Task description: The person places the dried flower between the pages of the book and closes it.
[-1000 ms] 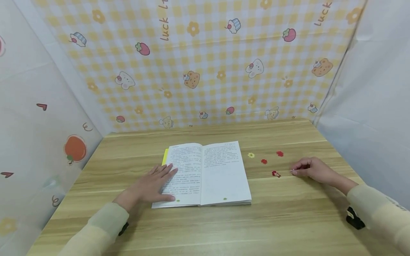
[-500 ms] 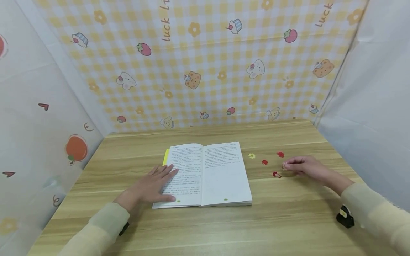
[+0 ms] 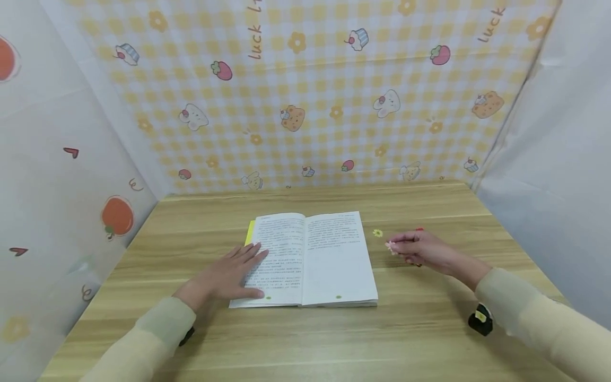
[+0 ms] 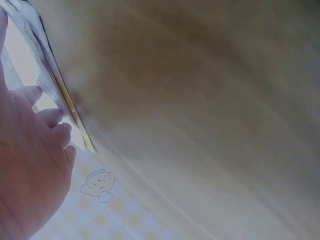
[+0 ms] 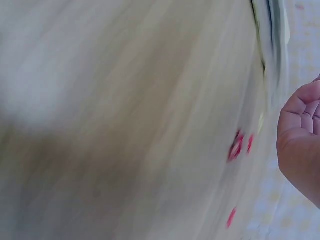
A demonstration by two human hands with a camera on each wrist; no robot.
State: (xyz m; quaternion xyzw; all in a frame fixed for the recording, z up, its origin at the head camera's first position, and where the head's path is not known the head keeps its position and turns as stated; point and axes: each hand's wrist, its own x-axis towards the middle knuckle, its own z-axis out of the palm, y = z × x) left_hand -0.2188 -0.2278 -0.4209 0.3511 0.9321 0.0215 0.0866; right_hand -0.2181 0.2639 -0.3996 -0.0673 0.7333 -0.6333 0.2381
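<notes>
An open book (image 3: 340, 276) with printed pages lies on the wooden table. Across its left page my left hand (image 3: 226, 277) rests with the fingers spread and straight; the left wrist view catches this hand (image 4: 35, 155) at the book's edge. To the right of the book, my right hand (image 3: 422, 250) pinches a small pale pink-white flower (image 3: 391, 246) between thumb and fingertips, above the table. In the right wrist view the curled fingers of that hand (image 5: 300, 132) show, but the flower is hidden. A small yellow flower (image 3: 377, 233) lies just left of the right hand.
Small red flowers are partly covered by the right hand in the head view; a dark red one (image 5: 236, 146) and a bright red one (image 5: 231, 218) appear blurred from the right wrist. Behind the wooden table (image 3: 296, 339) hangs a yellow checked cloth (image 3: 324, 79).
My right hand has lifted the pale flower from the table and carried it left toward the book, passing over the red flowers. The left hand stays on the page.
</notes>
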